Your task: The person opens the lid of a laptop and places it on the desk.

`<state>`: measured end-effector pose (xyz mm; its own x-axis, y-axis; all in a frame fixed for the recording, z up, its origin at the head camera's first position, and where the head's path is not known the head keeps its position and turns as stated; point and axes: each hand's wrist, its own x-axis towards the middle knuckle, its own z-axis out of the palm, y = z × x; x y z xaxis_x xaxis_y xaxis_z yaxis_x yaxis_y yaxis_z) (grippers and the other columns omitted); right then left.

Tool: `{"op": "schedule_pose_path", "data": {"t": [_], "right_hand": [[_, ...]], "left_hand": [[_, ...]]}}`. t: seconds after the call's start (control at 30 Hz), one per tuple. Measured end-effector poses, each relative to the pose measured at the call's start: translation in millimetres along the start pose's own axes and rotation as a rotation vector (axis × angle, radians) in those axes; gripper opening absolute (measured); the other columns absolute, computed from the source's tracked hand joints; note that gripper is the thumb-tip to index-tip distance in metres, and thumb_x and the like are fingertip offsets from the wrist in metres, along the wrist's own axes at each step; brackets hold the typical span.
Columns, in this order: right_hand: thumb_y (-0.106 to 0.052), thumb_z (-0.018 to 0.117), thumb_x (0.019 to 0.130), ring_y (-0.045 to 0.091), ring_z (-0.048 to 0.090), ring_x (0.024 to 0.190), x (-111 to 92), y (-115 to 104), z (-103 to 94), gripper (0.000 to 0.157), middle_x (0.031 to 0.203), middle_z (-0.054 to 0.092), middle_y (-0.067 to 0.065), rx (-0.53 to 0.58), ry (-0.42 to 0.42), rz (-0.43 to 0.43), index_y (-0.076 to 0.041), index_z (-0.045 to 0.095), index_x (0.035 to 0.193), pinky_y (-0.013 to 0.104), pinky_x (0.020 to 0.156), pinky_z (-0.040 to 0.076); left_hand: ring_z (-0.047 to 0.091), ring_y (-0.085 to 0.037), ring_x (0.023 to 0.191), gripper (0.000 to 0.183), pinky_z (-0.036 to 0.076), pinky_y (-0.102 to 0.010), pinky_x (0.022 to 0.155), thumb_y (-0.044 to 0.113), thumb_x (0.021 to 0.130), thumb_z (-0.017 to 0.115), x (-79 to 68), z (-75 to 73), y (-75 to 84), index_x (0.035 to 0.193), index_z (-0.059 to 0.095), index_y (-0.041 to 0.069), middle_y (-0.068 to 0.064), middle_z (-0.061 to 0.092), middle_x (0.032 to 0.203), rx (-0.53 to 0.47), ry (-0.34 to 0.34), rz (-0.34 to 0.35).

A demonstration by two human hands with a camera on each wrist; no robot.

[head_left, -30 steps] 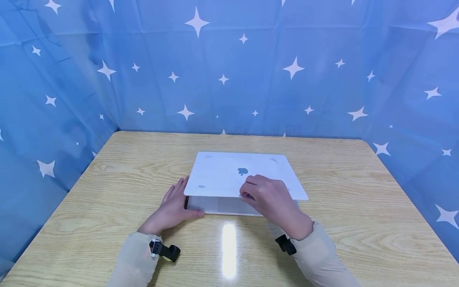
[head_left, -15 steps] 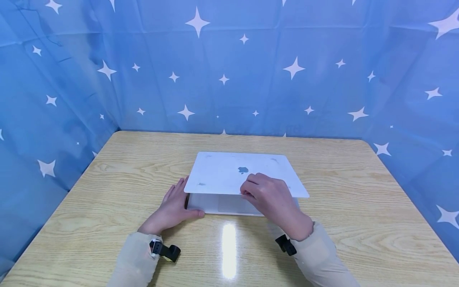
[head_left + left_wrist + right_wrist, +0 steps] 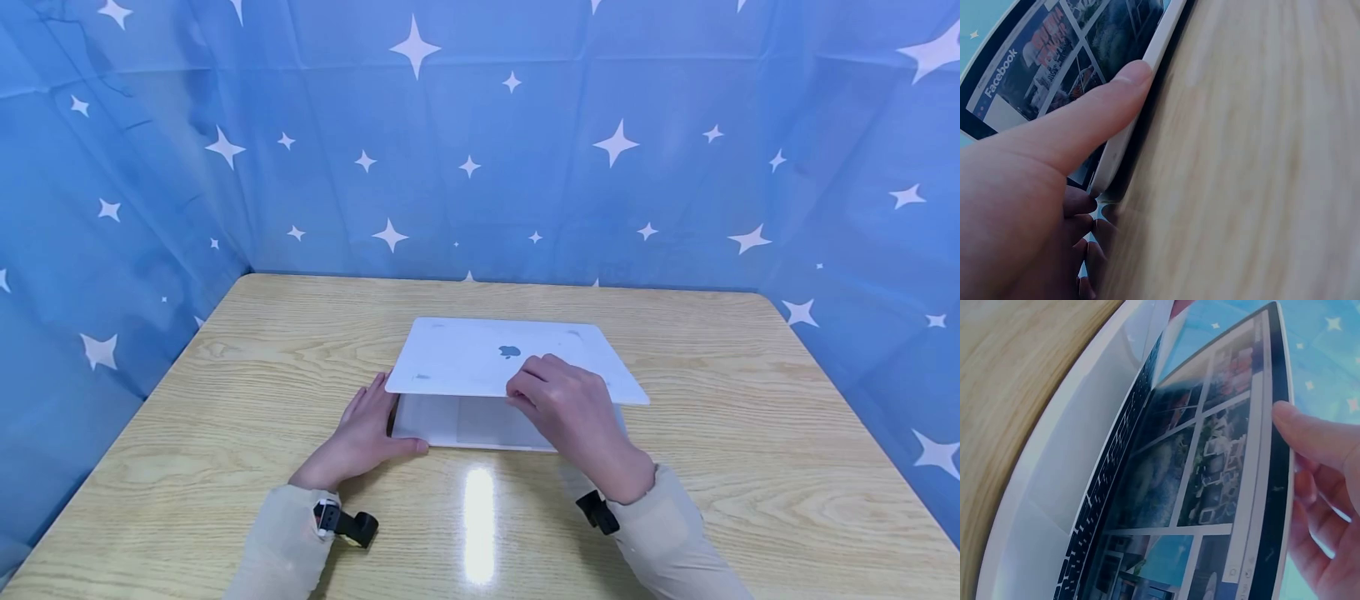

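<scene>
A silver laptop (image 3: 465, 358) lies on the table with its lid part-way up, sloping back over the base. My right hand (image 3: 562, 408) pinches the lid's front edge near the middle. In the right wrist view the thumb (image 3: 1310, 434) lies on the black bezel and the fingers sit behind the lid. The lit screen (image 3: 1210, 456) shows rows of pictures, above a black keyboard (image 3: 1104, 481). My left hand (image 3: 367, 433) rests at the base's front left corner, fingers stretched along the side. Its thumb (image 3: 1097, 112) presses along the front edge.
Under the laptop is a light wood-grain table (image 3: 225, 417) with rounded far corners. A blue cloth (image 3: 480, 108) with white stars hangs behind it and on both sides. Each wrist wears a small black camera (image 3: 360, 529). A bright reflection streaks the tabletop in front.
The right hand has raised the lid's front edge a little, and more of the laptop's base shows beneath it. The left hand has stayed at the corner.
</scene>
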<state>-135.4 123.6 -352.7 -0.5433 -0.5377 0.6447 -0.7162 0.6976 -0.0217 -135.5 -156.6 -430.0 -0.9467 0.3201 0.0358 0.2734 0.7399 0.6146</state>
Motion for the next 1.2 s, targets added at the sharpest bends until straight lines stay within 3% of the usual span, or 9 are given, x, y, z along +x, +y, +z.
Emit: {"op": "schedule_pose_path", "data": {"t": [0.2,0.47,1.2], "right_hand": [[-0.015,0.071,0.074,0.005,0.05,0.065,2,2,1.1,0.008,0.072,0.057,-0.011,-0.016,0.08,-0.016,-0.02,0.065,0.071,0.02,0.053,0.045],[-0.015,0.075,0.072,0.01,0.051,0.067,5,3,2.9,0.009,0.075,0.058,-0.006,-0.017,0.123,-0.007,-0.016,0.065,0.072,0.024,0.059,0.048],[-0.017,0.075,0.071,0.012,0.051,0.068,15,5,-0.9,0.008,0.073,0.061,-0.005,0.006,0.155,0.082,-0.016,0.067,0.071,0.026,0.06,0.048]], "left_hand": [[0.001,-0.032,0.134,0.104,0.0,-0.051,0.104,0.061,0.066,0.065,1.3,1.3,-1.4,0.144,0.014,0.014,-0.011,0.018,0.146,0.04,-0.004,-0.008],[0.0,-0.03,0.134,0.109,0.0,-0.048,0.105,0.064,0.066,0.063,1.8,0.1,-0.9,0.142,0.015,0.001,-0.017,0.015,0.146,0.067,-0.033,-0.046],[0.002,-0.029,0.134,0.109,0.0,-0.047,0.106,0.066,0.066,0.061,1.4,0.4,0.1,0.14,0.019,-0.001,-0.015,0.011,0.147,0.102,-0.035,-0.054]]}}
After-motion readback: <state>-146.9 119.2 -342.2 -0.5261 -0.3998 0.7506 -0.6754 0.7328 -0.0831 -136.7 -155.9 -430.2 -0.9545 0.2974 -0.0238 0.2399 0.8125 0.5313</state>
